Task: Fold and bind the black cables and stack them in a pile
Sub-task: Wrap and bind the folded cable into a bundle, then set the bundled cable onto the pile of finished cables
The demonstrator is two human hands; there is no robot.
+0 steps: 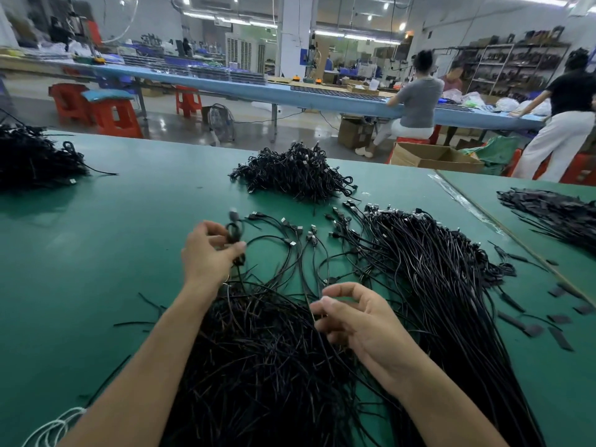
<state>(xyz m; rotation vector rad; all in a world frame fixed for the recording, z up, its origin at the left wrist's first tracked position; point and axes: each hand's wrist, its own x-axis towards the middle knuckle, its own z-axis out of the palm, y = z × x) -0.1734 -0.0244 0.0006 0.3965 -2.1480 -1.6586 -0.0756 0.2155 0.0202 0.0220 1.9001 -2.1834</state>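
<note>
My left hand [208,253] grips a folded black cable [234,235] a little above the green table [96,240], the cable's plug end sticking up past my fingers. My right hand [358,317] hovers over a heap of thin black ties [264,359], thumb and forefinger pinching one thin tie. Loose straight black cables [429,269] lie fanned out to the right, plugs pointing away from me. A pile of bound cables [290,172] sits farther back at the centre.
Another black cable heap [32,159] lies at the far left and a further one [554,214] on the adjoining table at right. Short black strips [561,338] scatter by the right edge. White cord [54,427] lies bottom left. People work at a blue bench [290,91] behind.
</note>
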